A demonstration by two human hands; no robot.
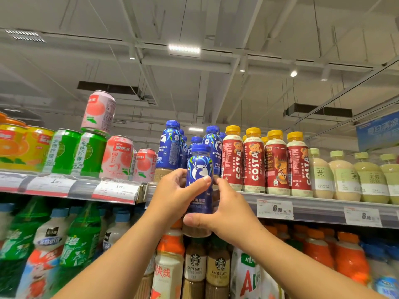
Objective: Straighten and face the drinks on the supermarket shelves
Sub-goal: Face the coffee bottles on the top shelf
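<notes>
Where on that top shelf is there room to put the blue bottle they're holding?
The blue bottle would fit the front gap between the left Luckin bottle and the red Costa bottles. The pink cans and Costa row are packed tight.

Both hands, left hand [172, 190] and right hand [226, 214], hold a blue plastic coffee bottle [199, 182] before the grey metal shelf [323, 207].

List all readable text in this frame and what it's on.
"COSTA": red coffee bottles
"luckin coffee": blue bottle on shelf
"CAFFE LATTE": Starbucks bottle
"CHEESE LATTE": neighbouring Starbucks bottle
"6.90": shelf price tag
Left price tags, blue hanging sign: blurred.
</notes>
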